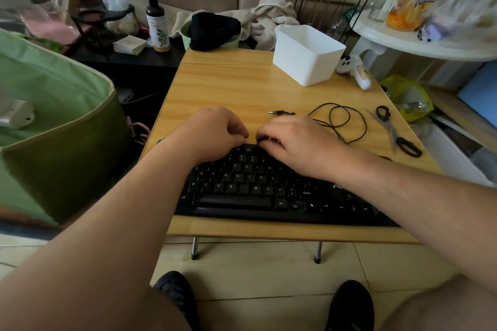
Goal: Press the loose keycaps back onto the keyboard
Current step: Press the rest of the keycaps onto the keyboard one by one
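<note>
- I am watching both hands working at the far edge of the black keyboard (258,185), which is lying on the small wooden table (242,83) with its top row right under the fingertips.
- The left hand (212,131) is curling its fingers inward, thumb and forefinger meeting at the tips; they seem to be pinching something tiny, but I cannot tell whether that is a keycap.
- The right hand (295,142) is bending its fingers down onto the top row, and a small dark piece, probably a loose keycap (262,140), is sitting under those fingertips, just beside the left thumb.
- I am judging that a cap is being lined up over its socket, not yet pushed home.
- What I am worrying about: the knuckles are hiding the socket, so a cap pressed down tilted could jam or bend its stem.
- A slipping fingertip could flick the cap off the far edge, beyond the fingers.
- The black cable (338,121) is looping just right of the right-hand fingers, and the scissors (395,131) are lying further right; a sweeping wrist could drag the cable across the keys.
</note>
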Available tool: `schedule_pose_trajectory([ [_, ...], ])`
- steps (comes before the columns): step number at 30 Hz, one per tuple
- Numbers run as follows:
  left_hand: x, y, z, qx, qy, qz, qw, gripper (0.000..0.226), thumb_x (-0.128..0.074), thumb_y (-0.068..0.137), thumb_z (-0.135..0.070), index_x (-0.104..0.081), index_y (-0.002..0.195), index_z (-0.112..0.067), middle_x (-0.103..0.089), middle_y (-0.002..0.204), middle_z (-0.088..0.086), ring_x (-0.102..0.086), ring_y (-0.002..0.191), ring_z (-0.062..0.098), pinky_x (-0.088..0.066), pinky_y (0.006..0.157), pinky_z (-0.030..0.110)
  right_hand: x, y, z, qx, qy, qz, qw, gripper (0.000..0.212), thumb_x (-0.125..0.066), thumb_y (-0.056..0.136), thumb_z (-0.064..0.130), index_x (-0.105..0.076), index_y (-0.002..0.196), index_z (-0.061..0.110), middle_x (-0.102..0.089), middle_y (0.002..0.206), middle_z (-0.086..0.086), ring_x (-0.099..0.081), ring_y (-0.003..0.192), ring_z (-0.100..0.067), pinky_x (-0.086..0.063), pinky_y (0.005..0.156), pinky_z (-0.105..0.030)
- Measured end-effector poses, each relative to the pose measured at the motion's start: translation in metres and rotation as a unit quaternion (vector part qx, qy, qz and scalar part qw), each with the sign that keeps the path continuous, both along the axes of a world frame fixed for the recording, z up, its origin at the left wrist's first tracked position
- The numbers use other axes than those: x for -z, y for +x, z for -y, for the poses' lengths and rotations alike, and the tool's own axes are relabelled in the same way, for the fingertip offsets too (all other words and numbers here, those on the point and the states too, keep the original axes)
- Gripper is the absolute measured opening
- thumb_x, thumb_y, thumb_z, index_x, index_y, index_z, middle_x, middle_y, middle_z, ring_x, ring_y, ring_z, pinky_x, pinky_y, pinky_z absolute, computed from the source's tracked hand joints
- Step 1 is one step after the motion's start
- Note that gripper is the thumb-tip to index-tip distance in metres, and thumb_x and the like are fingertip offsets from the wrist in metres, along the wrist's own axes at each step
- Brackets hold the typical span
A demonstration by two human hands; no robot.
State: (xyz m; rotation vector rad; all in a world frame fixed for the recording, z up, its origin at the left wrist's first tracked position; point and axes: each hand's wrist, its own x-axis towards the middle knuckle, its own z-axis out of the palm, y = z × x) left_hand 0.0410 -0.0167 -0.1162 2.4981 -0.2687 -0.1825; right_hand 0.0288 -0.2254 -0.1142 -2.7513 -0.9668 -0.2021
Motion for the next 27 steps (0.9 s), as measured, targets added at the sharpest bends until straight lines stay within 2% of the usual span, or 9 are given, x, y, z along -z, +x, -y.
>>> schedule_pose_trajectory([
  [2,-0.002,-0.002,0.002,-0.006,-0.052,0.023,0.998,0.015,-0.067,0.099,-0.037,-0.077,0.109,-0.032,-0.070,0.098,-0.017,-0.063,0.093,0.003,-0.045,0.073,0.023,-0.005,0.002,0.005,0.043,0.056,0.018,0.997,0.016,-0.065,0.098,0.023,-0.076,0.109,0.018,-0.074,0.098,-0.003,-0.066,0.092,-0.024,-0.050,0.081,-0.035],
  [4,-0.006,-0.005,0.006,-0.015,-0.129,0.020,0.991,0.019,-0.066,0.099,-0.045,-0.078,0.103,-0.031,-0.072,0.091,-0.016,-0.064,0.083,0.001,-0.051,0.069,0.025,-0.010,0.002,0.010,0.088,0.123,0.017,0.988,0.018,-0.068,0.097,0.024,-0.079,0.111,0.021,-0.076,0.100,0.002,-0.067,0.092,-0.017,-0.052,0.084,-0.032],
  [7,-0.009,-0.008,0.013,-0.010,-0.200,-0.013,0.980,0.022,-0.068,0.097,-0.049,-0.080,0.094,-0.031,-0.076,0.094,-0.012,-0.069,0.095,0.009,-0.056,0.083,0.032,-0.011,-0.001,0.012,0.108,0.203,0.013,0.973,0.018,-0.073,0.094,0.023,-0.081,0.110,0.025,-0.076,0.097,0.009,-0.066,0.082,-0.001,-0.052,0.081,-0.021],
  [9,-0.009,-0.007,0.016,-0.012,-0.215,-0.028,0.976,0.021,-0.070,0.095,-0.049,-0.080,0.092,-0.031,-0.077,0.095,-0.009,-0.069,0.099,0.012,-0.055,0.086,0.034,-0.009,-0.004,0.012,0.098,0.220,0.022,0.970,0.017,-0.077,0.091,0.022,-0.081,0.107,0.024,-0.075,0.092,0.010,-0.066,0.077,0.001,-0.052,0.076,-0.017],
  [11,-0.009,-0.006,0.017,-0.019,-0.220,-0.038,0.975,0.020,-0.071,0.095,-0.047,-0.081,0.090,-0.031,-0.077,0.096,-0.008,-0.068,0.099,0.012,-0.054,0.087,0.034,-0.008,-0.005,0.014,0.093,0.234,0.029,0.967,0.018,-0.081,0.088,0.022,-0.081,0.107,0.022,-0.075,0.090,0.009,-0.069,0.079,-0.004,-0.058,0.077,-0.021],
  [16,-0.012,-0.006,0.017,-0.021,-0.225,-0.054,0.973,0.019,-0.073,0.093,-0.046,-0.082,0.087,-0.030,-0.077,0.096,-0.011,-0.065,0.099,0.008,-0.050,0.087,0.032,-0.005,-0.008,0.018,0.113,0.306,-0.038,0.945,0.026,-0.085,0.083,0.010,-0.081,0.106,0.022,-0.076,0.090,0.014,-0.073,0.083,-0.002,-0.060,0.082,-0.021],
  [23,-0.011,-0.009,0.017,-0.007,-0.201,-0.049,0.978,0.020,-0.075,0.092,-0.045,-0.082,0.082,-0.029,-0.077,0.089,-0.012,-0.065,0.094,0.003,-0.045,0.077,0.027,-0.005,-0.012,0.017,0.129,0.301,-0.036,0.944,0.017,-0.084,0.083,0.013,-0.082,0.096,0.024,-0.076,0.083,0.013,-0.072,0.077,-0.004,-0.058,0.076,-0.018],
  [27,-0.011,-0.010,0.020,-0.006,-0.180,-0.041,0.983,0.021,-0.075,0.091,-0.046,-0.081,0.081,-0.028,-0.078,0.087,-0.003,-0.068,0.086,0.019,-0.052,0.075,0.035,-0.011,-0.011,0.013,0.121,0.227,-0.008,0.966,0.011,-0.082,0.082,0.021,-0.082,0.092,0.027,-0.073,0.074,0.017,-0.068,0.076,-0.002,-0.052,0.070,-0.014],
])
